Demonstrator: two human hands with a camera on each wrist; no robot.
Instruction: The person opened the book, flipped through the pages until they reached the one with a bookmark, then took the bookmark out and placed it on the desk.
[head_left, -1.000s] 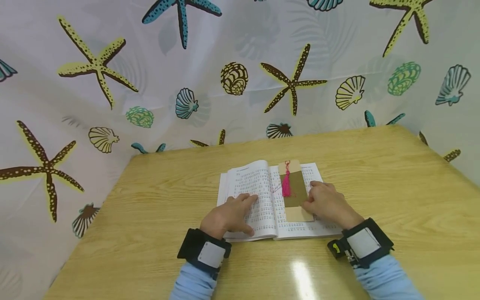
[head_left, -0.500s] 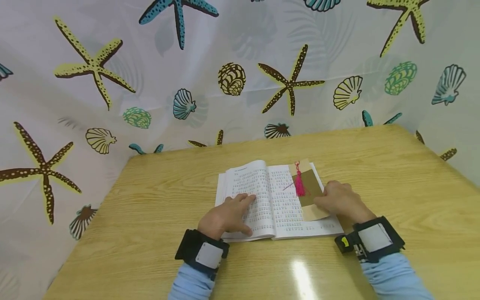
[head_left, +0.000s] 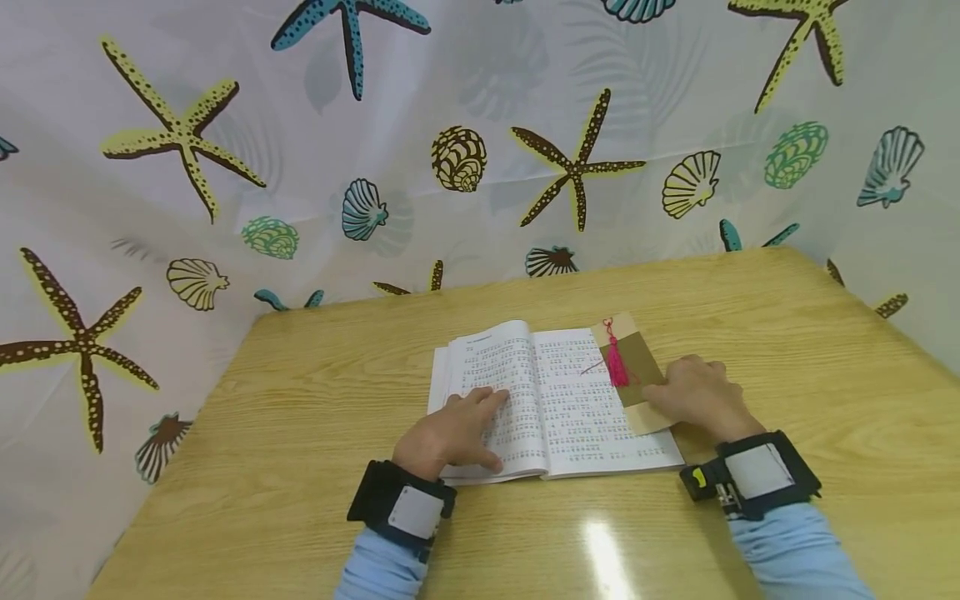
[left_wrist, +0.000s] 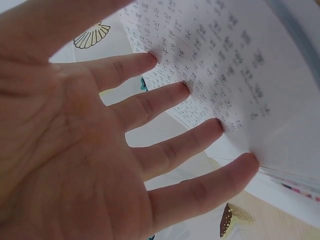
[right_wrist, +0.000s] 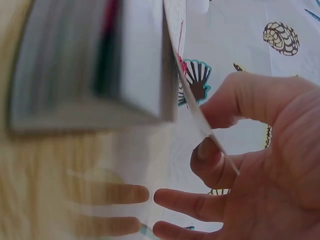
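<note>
An open book [head_left: 577, 400] with printed pages lies on the table. My left hand [head_left: 453, 433] rests on its left page; in the left wrist view the straight, spread fingers [left_wrist: 200, 140] touch the paper with their tips. Over the outer part of the right page lies a flat tan and olive bookmark [head_left: 634, 365] with a pink tassel [head_left: 617, 363], tilted and partly past the book's edge. My right hand [head_left: 701, 398] pinches the bookmark's right edge between thumb and index finger, as the right wrist view shows. The other fingers [right_wrist: 195, 205] extend loosely.
The wooden table [head_left: 330, 375] spreads around the book. Behind it hangs a white cloth [head_left: 300, 125] printed with starfish and shells. Both wrists wear black straps [head_left: 401, 504].
My right hand has slid the bookmark to the right across the right page, turning it to tilt more. My left hand stays on the left page.
</note>
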